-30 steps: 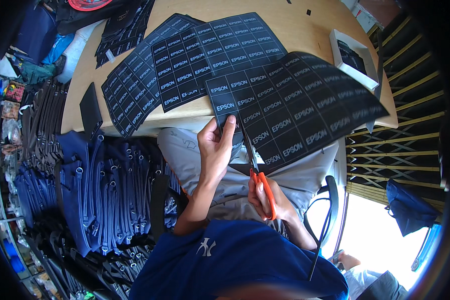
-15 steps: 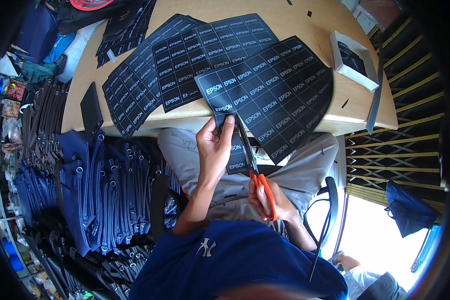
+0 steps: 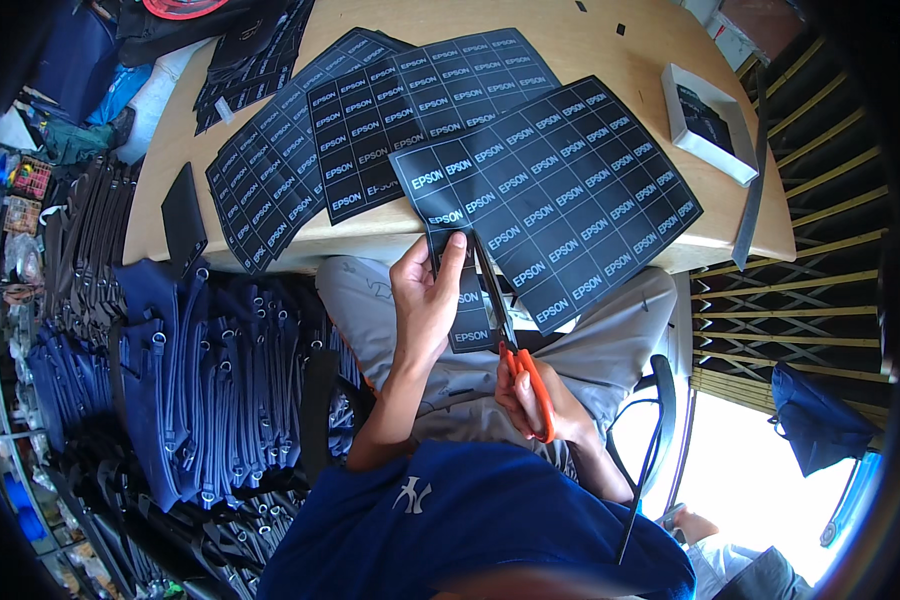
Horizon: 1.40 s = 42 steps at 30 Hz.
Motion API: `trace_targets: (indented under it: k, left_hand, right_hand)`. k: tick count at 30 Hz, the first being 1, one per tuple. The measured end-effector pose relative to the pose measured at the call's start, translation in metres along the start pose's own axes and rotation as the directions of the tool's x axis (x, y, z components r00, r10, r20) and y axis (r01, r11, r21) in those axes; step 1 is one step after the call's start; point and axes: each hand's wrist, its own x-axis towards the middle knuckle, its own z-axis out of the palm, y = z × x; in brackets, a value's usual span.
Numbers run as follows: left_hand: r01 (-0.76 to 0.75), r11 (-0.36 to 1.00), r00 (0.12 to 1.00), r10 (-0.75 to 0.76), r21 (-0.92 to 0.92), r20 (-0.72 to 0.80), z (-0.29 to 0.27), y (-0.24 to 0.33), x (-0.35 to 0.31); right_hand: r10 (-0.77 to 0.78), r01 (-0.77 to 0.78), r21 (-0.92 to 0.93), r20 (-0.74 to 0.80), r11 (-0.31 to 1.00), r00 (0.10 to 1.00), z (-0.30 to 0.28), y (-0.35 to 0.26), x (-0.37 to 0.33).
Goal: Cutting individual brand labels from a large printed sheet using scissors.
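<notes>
A black sheet [image 3: 580, 190] printed with a grid of white lettering juts over the table's near edge. My left hand [image 3: 430, 290] pinches it near its left side, thumb on top. In my right hand [image 3: 545, 400] is a pair of scissors [image 3: 532, 385] with orange handles, my fingers through the loops. Its blades point away from me and lie in a cut running up the sheet. A strip [image 3: 470, 322] left of the cut hangs below my left thumb. Beyond lie more printed sheets [image 3: 370, 130], overlapping on the table.
The light wooden table [image 3: 660, 45] carries a white open box [image 3: 710, 125] with black pieces in it, at right. A dark strip [image 3: 750, 190] lies along its right edge. Navy bags [image 3: 220, 380] with metal rings are stacked at left. A folding gate [image 3: 790, 250] stands at right.
The right part of the sheet, bent down before, now lies flatter and reaches farther right. Both hands and the scissors stay almost in place.
</notes>
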Motion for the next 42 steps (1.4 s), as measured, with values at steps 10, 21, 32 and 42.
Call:
trace_targets:
  k: [10,21,32,42]
  left_hand:
    - [0.011,1.0,1.0,-0.011,0.0,0.014,-0.005,0.001,-0.001]
    - [0.068,0.998,0.995,-0.068,0.003,0.075,-0.005,0.002,-0.006]
    - [0.136,0.99,0.983,-0.131,-0.033,0.129,-0.008,0.0,-0.007]
    - [0.224,0.971,0.97,-0.213,-0.082,0.119,-0.008,0.007,-0.005]
  right_hand:
    - [0.028,-0.028,0.001,0.041,1.0,0.999,-0.002,-0.001,0.002]
    - [0.035,-0.036,0.058,0.012,0.998,0.999,-0.005,0.003,0.004]
    - [-0.015,0.013,0.084,0.013,0.996,1.0,-0.003,-0.001,0.007]
    - [0.03,-0.03,0.08,-0.007,0.996,1.0,-0.001,-0.003,0.009]
